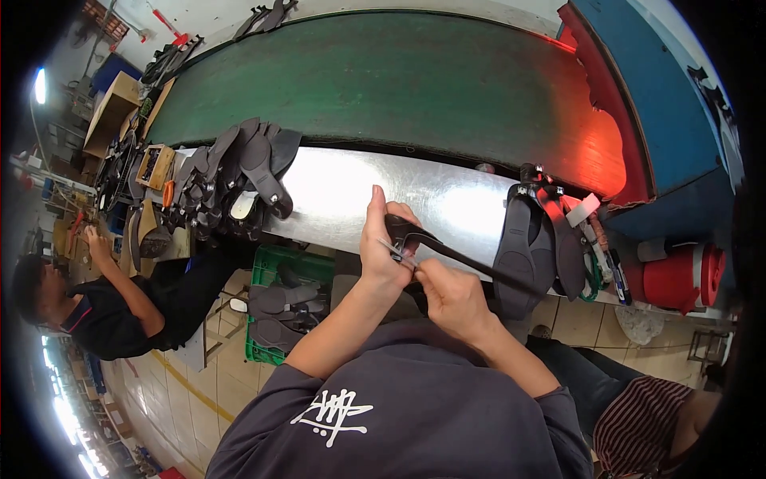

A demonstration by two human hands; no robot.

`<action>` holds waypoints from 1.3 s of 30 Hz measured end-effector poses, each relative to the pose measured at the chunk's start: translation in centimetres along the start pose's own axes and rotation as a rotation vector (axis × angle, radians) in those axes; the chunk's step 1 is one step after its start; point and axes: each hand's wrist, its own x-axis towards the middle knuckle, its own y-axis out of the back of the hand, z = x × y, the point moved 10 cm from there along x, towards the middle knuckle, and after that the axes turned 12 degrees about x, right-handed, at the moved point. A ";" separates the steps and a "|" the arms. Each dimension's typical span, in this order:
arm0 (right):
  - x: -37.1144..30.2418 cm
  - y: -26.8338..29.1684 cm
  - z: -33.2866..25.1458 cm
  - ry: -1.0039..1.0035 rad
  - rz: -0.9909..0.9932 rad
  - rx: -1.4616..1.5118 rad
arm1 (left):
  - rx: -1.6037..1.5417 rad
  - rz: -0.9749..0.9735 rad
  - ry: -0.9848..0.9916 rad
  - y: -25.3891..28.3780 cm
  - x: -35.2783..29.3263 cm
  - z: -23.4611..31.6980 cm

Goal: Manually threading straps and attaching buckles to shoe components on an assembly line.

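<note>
My left hand (pixel 381 247) is raised in front of my chest with its fingers curled round a dark sandal (pixel 447 251). The sandal is seen nearly edge-on, its long thin sole running toward the lower right. My right hand (pixel 455 297) is closed in a pinch just below it, close to the left palm. A thin, light-coloured strip (pixel 396 251) shows between the two hands; whether it is a strap or a tool I cannot tell. What the right fingertips grip is hidden.
Dark sandals (pixel 257 164) are heaped left on the metal bench (pixel 343 180); more soles (pixel 523 243) lie right. Beyond runs a green conveyor belt (pixel 359 80) toward a red-lit opening. A green crate (pixel 263 267) holds sandals below. One person (pixel 112 315) sits left; another (pixel 638 415) is right.
</note>
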 end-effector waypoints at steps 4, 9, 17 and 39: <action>-1.1 -1.9 -1.8 0.080 -0.106 0.074 | -0.122 0.042 0.141 0.7 1.3 -0.9; 2.9 7.1 -5.4 -0.008 0.240 -0.222 | -0.013 0.083 0.226 0.3 -0.8 3.7; 1.1 1.5 4.6 -0.512 -0.009 0.695 | 0.217 -0.153 0.035 -4.0 -1.5 6.9; -1.1 2.2 6.3 -0.467 0.309 0.760 | -0.084 -0.351 0.264 -2.7 2.1 -0.3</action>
